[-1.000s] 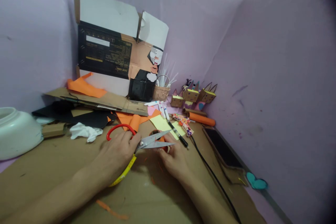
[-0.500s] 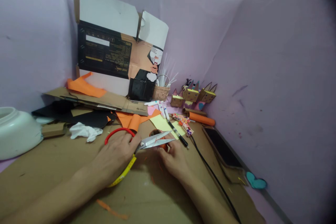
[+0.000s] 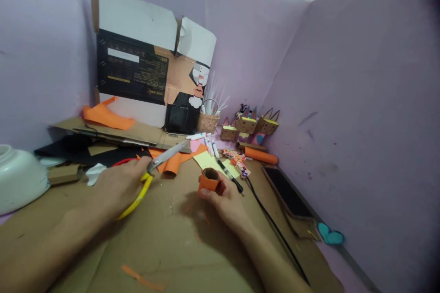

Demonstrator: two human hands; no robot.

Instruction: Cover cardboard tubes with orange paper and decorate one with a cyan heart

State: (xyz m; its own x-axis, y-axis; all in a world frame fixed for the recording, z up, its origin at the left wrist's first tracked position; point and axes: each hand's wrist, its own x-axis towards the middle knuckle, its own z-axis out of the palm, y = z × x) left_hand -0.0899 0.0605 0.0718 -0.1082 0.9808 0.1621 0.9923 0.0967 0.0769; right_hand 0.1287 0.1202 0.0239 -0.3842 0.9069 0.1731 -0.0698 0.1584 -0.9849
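My left hand [image 3: 120, 187] is closed on scissors [image 3: 167, 155] with one red and one yellow handle; the blades look shut and point up and to the right, over the orange paper. Held in my right hand [image 3: 225, 197] is a short tube [image 3: 209, 181] wrapped in orange paper, its open end facing up and showing a brown inside. The thumb lies on the tube's front and the fingers go behind it. A gap separates the scissors from the tube. Small orange scraps [image 3: 142, 279] lie on the cardboard sheet [image 3: 172, 242] below.
An orange roll [image 3: 172, 165], yellow paper [image 3: 204, 161], markers [image 3: 211, 146] and a black pen [image 3: 229, 175] lie beyond my hands. A patterned glue gun [image 3: 239, 162] trails a black cord on the right, beside a phone [image 3: 287, 192]. A white pot [image 3: 20, 181] stands left.
My left hand has drawn the scissors back to the left, away from the tube, and the blades have closed. The tube stays in my right hand, its open end now in plain view.
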